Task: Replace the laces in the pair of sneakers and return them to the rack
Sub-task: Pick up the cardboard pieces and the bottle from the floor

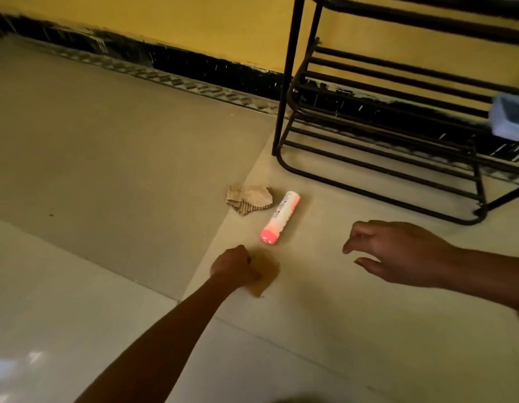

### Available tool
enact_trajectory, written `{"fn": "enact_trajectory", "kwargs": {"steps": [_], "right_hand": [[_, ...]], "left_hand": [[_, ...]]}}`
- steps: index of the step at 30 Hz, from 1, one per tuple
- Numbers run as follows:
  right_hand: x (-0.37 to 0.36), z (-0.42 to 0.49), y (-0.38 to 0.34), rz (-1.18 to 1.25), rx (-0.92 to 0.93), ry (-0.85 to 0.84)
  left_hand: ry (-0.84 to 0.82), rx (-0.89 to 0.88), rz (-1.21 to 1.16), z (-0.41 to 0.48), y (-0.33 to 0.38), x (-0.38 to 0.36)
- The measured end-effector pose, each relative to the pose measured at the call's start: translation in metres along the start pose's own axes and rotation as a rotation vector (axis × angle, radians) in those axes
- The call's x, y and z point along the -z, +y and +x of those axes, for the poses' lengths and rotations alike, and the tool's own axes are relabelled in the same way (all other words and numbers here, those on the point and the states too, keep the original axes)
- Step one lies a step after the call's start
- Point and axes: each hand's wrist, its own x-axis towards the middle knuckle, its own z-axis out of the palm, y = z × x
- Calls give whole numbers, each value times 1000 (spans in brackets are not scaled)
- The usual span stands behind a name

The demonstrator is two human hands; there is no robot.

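No sneakers or laces show in this view. The black metal shoe rack (397, 117) stands at the upper right against the yellow wall, and its visible bars are mostly bare. My left hand (233, 264) is curled into a fist low on the floor, its fingers closed on the edge of a flat tan cardboard piece (267, 276). My right hand (397, 253) hovers just above the floor to the right, fingers loosely bent and holding nothing.
A white spray can (280, 218) with a pink cap lies on the floor between my hands and the rack. Torn corrugated cardboard scraps (248, 197) lie to its left. A blurred pale blue container (509, 116) sits on the rack at the right edge.
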Motion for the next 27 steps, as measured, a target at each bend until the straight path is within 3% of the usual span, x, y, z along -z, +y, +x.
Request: {"fn": "enact_trajectory", "kwargs": {"steps": [3, 10, 13, 16, 22, 27], "right_hand": [[-1, 32, 1, -40, 10, 8], [-55, 135, -13, -44, -70, 96], [-77, 162, -19, -8, -100, 137], [-92, 176, -20, 2, -89, 107], [-99, 171, -13, -111, 14, 331], [-84, 134, -5, 28, -41, 366]], "left_hand": [[-17, -56, 70, 8, -1, 15], [246, 13, -77, 35, -7, 73], [287, -39, -52, 53, -3, 90], [273, -134, 80, 74, 7, 93], [78, -277, 535, 105, 19, 91], [-18, -345, 531, 110, 30, 89]]}}
